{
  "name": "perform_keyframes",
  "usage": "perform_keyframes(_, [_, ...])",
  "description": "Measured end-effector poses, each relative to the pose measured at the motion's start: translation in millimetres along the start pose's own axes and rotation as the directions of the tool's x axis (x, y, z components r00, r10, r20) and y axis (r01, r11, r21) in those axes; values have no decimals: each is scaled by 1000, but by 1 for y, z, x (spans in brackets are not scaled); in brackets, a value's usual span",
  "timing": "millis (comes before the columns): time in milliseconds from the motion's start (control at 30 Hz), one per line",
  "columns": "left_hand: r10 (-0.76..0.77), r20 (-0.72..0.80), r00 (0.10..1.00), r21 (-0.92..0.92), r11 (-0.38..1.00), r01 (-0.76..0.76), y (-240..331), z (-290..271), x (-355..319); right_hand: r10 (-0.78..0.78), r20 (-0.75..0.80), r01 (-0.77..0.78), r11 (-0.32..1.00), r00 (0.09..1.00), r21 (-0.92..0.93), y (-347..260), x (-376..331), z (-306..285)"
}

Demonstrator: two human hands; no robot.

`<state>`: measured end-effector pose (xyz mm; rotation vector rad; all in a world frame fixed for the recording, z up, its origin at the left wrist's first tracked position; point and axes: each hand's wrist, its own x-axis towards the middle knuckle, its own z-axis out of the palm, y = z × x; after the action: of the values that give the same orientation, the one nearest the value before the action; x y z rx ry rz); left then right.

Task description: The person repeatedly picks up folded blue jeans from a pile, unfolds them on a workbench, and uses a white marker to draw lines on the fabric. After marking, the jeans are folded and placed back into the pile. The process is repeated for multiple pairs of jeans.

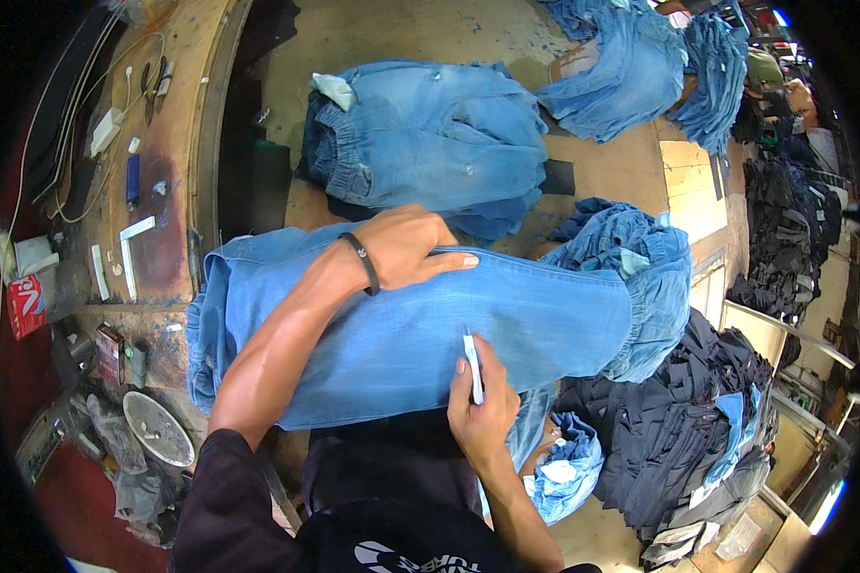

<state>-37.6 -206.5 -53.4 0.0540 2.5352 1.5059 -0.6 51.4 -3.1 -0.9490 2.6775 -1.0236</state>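
Bench (392, 29): broad, flat tan wood, scuffed and flecked with blue, carrying several heaps of denim.
Dark garment pile (678, 420): black cloth at the right, stacked in many thin, rumpled, fanned layers.
Denim garment (392, 344): faded blue woven cotton, laid crosswise directly before the person's body; a long, smooth panel with a seamed upper edge and softly folded layers at its left end.
Denim stack (440, 134): blue garments just beyond it, puckered into ribbed elastic at their left end, the legs creased.
Gathered denim (659, 296): bunched, crinkled cloth at the panel's right end.
Left hand (406, 250): palm down on the upper edge, one finger stretched along the seam; whether it pinches the cloth, I cannot tell.
Right hand (483, 406): fingers curled, gripping a slim tool over the panel.
Round dish (159, 428): shallow, greyish, speckled, far left.
White tool (473, 368): narrow, straight, smooth-sided, pointing away from the body.
Wristband (362, 263): thin black loop around the left wrist.
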Motion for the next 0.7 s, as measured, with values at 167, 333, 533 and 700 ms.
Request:
perform_keyframes(167, [3, 123, 992, -193, 981, 21, -6, -7, -1, -40, 51, 43, 997, 998, -60, -3, -1, 11])
perform_keyframes(333, [77, 19, 997, -135, 988, -74, -10, -7, 9, 3, 109, 2, 999, 994, -54, -5, 1, 9])
perform_keyframes(533, [62, 21, 998, -83, 995, -60, -15, -3, 12, -103, -6, 102, 994, 995, -38, -5, 14, 16])
perform_keyframes(700, [33, 29, 999, -39, 999, -32, -15, -2, 11, -143, 9, 143, 989, 990, -40, -2, 21, 20])
